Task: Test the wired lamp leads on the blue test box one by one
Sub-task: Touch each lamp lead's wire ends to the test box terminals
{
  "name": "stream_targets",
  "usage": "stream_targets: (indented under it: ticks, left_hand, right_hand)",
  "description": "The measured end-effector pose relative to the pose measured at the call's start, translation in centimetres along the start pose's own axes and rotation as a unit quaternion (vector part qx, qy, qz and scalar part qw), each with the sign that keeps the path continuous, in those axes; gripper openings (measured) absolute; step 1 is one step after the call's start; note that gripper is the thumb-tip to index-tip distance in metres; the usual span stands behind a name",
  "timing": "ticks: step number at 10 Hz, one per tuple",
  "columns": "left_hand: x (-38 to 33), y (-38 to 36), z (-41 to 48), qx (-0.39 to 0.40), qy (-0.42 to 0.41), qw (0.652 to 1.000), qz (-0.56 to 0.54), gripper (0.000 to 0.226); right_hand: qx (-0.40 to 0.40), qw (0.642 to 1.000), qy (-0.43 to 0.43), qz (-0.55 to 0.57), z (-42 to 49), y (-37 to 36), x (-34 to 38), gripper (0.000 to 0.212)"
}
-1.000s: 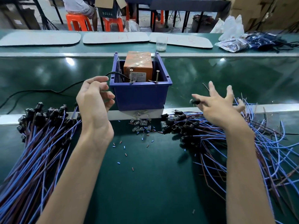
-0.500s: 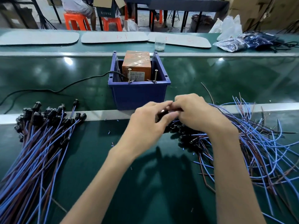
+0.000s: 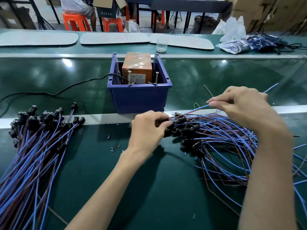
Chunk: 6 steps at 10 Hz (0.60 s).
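The blue test box (image 3: 139,98) stands at the middle of the green bench, holding an orange unit (image 3: 137,67) with two upright screws at its front rim. My left hand (image 3: 147,130) pinches a black lamp head at the near edge of the tangled pile of lamp leads (image 3: 216,140) on the right. My right hand (image 3: 245,107) pinches the blue and brown wires of that same lead (image 3: 197,109), stretched between both hands just right of the box. A tidy bundle of leads (image 3: 33,146) lies at the left.
A black cable (image 3: 66,88) runs from the box leftward over the belt. Small cut wire bits (image 3: 114,147) dot the mat. A clear cup (image 3: 161,44), grey pads (image 3: 114,38) and plastic bags (image 3: 235,45) sit at the back. A person sits on an orange stool (image 3: 74,20) beyond.
My hands had met over the right pile; now the right hand has slid up and right along the wires while the left keeps the lamp head, stretching the lead out.
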<state>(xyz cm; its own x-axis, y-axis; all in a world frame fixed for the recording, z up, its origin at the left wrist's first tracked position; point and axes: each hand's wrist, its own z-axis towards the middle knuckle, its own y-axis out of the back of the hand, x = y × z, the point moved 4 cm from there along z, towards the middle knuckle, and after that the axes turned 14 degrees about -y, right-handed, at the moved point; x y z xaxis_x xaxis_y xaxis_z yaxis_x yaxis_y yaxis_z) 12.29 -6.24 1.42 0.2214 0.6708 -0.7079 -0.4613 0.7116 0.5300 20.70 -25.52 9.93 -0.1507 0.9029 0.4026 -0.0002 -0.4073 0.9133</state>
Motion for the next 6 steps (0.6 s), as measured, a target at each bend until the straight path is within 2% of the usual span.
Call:
stream_targets:
  ticks: [1, 2, 3, 4, 5, 6]
  left_hand:
    - [-0.7, -2.5, 0.9, 0.048, -0.05, 0.995, 0.072, 0.017]
    - [0.3, -4.0, 1.4, 0.094, -0.048, 0.988, 0.115, 0.023]
    - [1.0, -4.3, 0.8, 0.088, -0.057, 0.989, 0.1, 0.026]
    - [0.9, -4.2, 0.3, 0.099, -0.063, 0.989, 0.086, 0.032]
    - [0.9, -3.9, 0.3, 0.102, -0.065, 0.99, 0.077, 0.039]
    - [0.3, -2.8, -0.1, 0.095, -0.073, 0.991, 0.06, 0.043]
  right_hand:
    - [0.01, 0.995, -0.087, -0.047, 1.2, -0.7, -2.2, 0.011]
    - [0.12, 0.982, -0.144, -0.026, 1.3, -2.9, -4.3, 0.009]
    - [0.183, 0.966, -0.183, 0.009, 1.3, -5.2, -5.9, 0.008]
    - [0.181, 0.961, -0.202, 0.051, 2.0, -5.7, -6.4, 0.024]
    - [0.182, 0.961, -0.202, 0.055, 2.4, -6.3, -7.0, 0.028]
    - [0.179, 0.964, -0.191, 0.046, 2.1, -5.9, -6.4, 0.021]
